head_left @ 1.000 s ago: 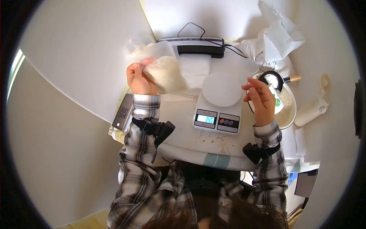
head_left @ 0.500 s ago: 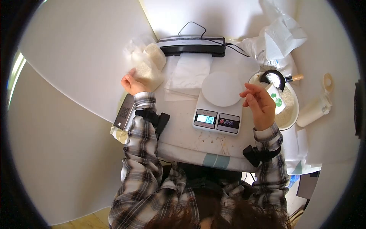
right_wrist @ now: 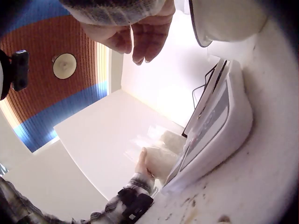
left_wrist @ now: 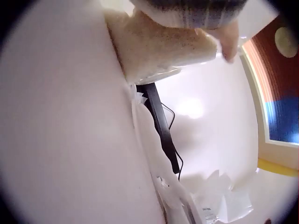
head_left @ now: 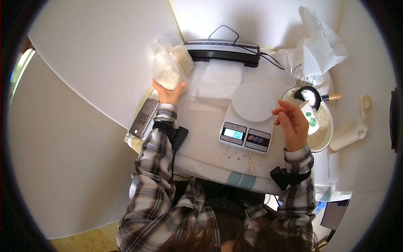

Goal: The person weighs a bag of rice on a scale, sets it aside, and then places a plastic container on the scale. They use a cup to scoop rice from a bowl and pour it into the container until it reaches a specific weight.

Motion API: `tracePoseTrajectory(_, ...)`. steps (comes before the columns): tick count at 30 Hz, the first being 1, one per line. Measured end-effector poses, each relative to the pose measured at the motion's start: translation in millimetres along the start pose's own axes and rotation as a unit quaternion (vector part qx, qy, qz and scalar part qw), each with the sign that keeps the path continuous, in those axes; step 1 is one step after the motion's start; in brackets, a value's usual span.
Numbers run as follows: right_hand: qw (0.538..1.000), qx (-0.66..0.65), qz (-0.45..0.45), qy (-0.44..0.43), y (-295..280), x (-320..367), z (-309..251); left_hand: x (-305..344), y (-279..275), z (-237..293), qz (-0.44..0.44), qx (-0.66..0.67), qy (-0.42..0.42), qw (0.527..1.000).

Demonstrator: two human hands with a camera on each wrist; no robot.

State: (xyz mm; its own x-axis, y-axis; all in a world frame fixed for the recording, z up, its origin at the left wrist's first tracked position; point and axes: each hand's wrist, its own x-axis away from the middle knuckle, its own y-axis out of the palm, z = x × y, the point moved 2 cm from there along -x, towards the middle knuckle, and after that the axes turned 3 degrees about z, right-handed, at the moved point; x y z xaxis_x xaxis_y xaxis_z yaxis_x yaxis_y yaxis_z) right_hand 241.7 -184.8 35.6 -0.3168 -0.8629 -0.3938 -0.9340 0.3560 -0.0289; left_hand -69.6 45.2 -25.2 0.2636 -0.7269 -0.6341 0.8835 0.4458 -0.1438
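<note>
My left hand (head_left: pixel 168 95) grips the lower end of a clear bag of pale grains (head_left: pixel 169 78), thumb and fingers on opposite sides. A second filled bag (head_left: pixel 181 56) stands close behind it. In the left wrist view the grain-filled bag (left_wrist: pixel 159 46) spans the top, with a fingertip beside it. The right wrist view shows the left hand (right_wrist: pixel 143 163) against the bag (right_wrist: pixel 163 159). My right hand (head_left: pixel 294 128) hovers between the scale and the bowl, fingers loosely bent, holding nothing. The white scale (head_left: pixel 244 136) has a lit display and a bare round plate (head_left: pixel 252 102).
A black and silver sealing machine (head_left: pixel 222 53) lies at the back, with flat clear bags (head_left: pixel 218 82) before it. Right of the scale are a bowl of grains (head_left: pixel 331 136), a black-rimmed scoop, a large white bag (head_left: pixel 323 52) and a bottle (head_left: pixel 348 133). A phone (head_left: pixel 145 117) lies left.
The left hand has carried its bag from beside the flat bags to the back left, next to the other bag. The right hand stays beside the scale. The head view has shifted slightly.
</note>
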Motion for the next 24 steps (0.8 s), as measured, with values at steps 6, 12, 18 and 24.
tracePoseTrajectory(6,1.0,-0.007,0.0,0.001,0.5,-0.3,-0.3,-6.9,-6.2,-6.5,-0.026,-0.018,-0.076,0.997)
tracePoseTrajectory(12,1.0,-0.011,-0.005,-0.009,-3.6,0.0,-3.1,-23.7,-17.6,-25.0,0.11,0.042,-0.088,0.989)
tracePoseTrajectory(18,1.0,-0.007,-0.002,-0.023,-3.9,1.5,-3.5,-43.6,-22.7,-28.2,0.138,0.086,-0.106,0.981)
tracePoseTrajectory(24,1.0,0.001,0.0,-0.003,-8.6,2.0,-5.3,-59.7,-13.5,-51.4,0.142,0.033,-0.135,0.98)
